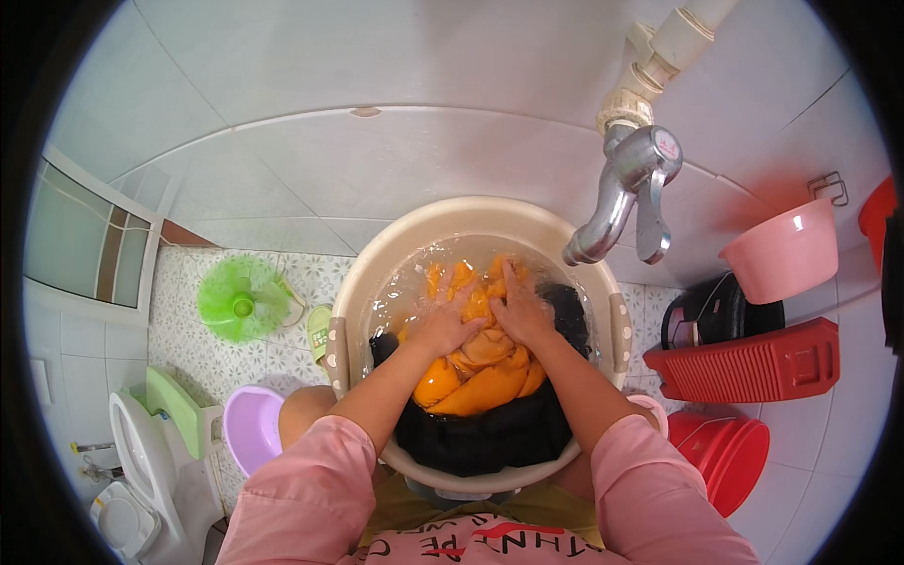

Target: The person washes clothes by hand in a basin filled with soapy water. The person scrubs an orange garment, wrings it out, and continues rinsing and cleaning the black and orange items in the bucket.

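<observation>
A large beige plastic tub (480, 205) with patterned side handles stands before me, filled with water. Bunched orange cloth (459, 385) lies in it, part wet above the surface and part under water. My left hand (446, 321) rests on the cloth's left side, thumb held out and fingers stretched forward into the water. On the other side my right hand (524, 309) presses against the cloth, fingers spread. Both sets of fingertips are partly blurred by the water. Black cloth (487, 438) lies at the near side of the tub, and more dark fabric shows at the right.
A metal tap (614, 198) overhangs the tub's far right. On the right are a pink basin (784, 251), a black bucket (727, 311), a red washboard (748, 360) and a red bucket (720, 459). A green fan (242, 300), a slipper (320, 332), a purple basin (253, 427) and a toilet (145, 445) stand left.
</observation>
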Motion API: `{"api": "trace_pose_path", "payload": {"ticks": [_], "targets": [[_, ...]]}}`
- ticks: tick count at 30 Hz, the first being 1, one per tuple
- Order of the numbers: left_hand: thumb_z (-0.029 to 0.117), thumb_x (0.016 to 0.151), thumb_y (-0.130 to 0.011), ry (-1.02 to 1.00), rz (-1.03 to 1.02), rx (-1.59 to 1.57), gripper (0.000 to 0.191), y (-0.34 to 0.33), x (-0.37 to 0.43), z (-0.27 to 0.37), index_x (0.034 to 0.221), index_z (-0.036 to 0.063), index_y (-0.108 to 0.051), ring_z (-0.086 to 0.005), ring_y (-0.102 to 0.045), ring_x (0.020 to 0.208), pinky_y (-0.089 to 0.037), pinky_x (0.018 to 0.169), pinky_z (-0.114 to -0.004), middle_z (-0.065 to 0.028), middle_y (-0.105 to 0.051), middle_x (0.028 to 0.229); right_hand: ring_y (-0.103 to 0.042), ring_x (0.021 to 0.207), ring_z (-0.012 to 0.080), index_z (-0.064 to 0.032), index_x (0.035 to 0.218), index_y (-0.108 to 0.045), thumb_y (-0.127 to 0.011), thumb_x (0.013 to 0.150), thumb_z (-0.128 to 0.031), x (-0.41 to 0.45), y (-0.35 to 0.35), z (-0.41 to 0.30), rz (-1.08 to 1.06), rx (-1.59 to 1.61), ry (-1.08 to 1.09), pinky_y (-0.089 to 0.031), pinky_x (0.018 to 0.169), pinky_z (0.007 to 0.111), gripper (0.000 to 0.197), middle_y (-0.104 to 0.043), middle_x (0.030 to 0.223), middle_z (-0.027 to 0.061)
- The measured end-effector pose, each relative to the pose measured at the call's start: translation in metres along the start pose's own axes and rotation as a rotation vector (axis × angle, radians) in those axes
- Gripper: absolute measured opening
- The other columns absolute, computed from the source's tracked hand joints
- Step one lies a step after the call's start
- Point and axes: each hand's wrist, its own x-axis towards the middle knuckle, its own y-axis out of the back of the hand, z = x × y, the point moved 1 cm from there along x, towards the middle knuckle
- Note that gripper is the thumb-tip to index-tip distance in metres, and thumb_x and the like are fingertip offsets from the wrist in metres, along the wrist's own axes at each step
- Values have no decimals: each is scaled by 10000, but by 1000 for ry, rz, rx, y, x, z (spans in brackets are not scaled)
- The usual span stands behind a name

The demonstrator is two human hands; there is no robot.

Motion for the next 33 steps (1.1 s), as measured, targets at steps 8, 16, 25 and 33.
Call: {"api": "trace_pose_path", "payload": {"ticks": [8,16,25,33], "targets": [[202,758,-665,31,287,-132,499,9,13,-15,1210,61,-506,-373,-396,1216,-365,1001,-388,-214,-307,1391,-468,1143,410,-33,1288,-407,-581,722,-166,16,23,2,-190,287,-365,-390,965,417,607,-423,1303,246],[406,815,-643,491,-222,-1831,461,10,16,-6,1111,63,-553,-279,-539,1033,-453,886,-429,-121,-551,1136,-542,1020,393,-29,1185,-436,-613,696,-124,-12,13,-50,-148,714,35,-421,893,400,528,-558,1075,242],[243,968,-404,136,-372,-2057,272,-3,10,1,1115,69,-553,-266,-585,931,-494,825,-392,-122,-596,1034,-594,743,390,-44,935,-524,-587,799,-259,-17,35,-88,65,445,210,-471,652,446,262,-609,791,199],[246,873,-573,9,71,-514,453,14,19,-7,1261,42,-461,-266,-570,1018,-455,882,-350,-158,-567,1145,-588,792,410,-68,1052,-490,-499,862,-246,15,30,-22,150,139,-113,-457,707,480,261,-612,843,220]]}}
